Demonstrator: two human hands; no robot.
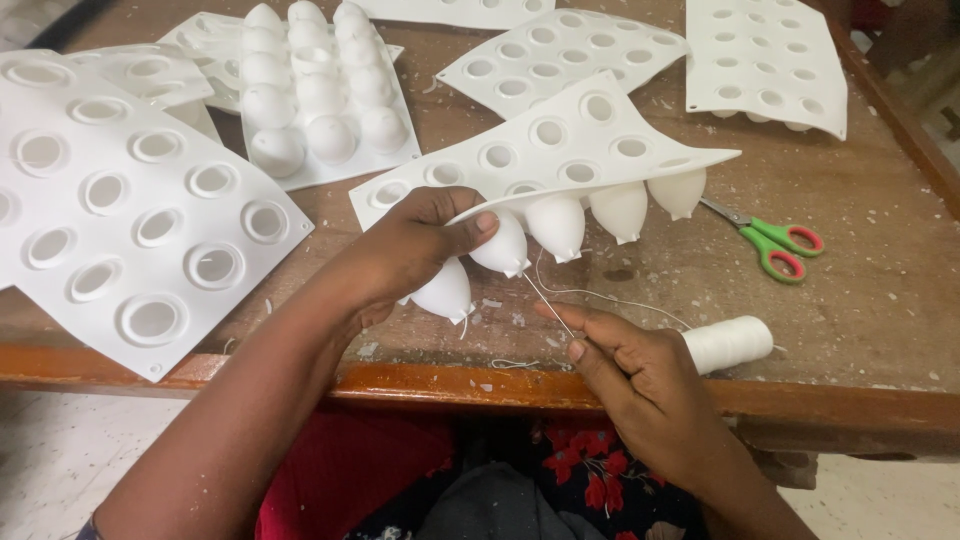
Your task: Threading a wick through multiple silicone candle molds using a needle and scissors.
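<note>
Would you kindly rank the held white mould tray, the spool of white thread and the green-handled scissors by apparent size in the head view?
1. white mould tray
2. and 3. unsure: the green-handled scissors and the spool of white thread look alike in size, and the spool is nearer the camera.

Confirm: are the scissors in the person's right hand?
No. The green-handled scissors lie on the table, while the right hand pinches a thin needle and thread.
</note>
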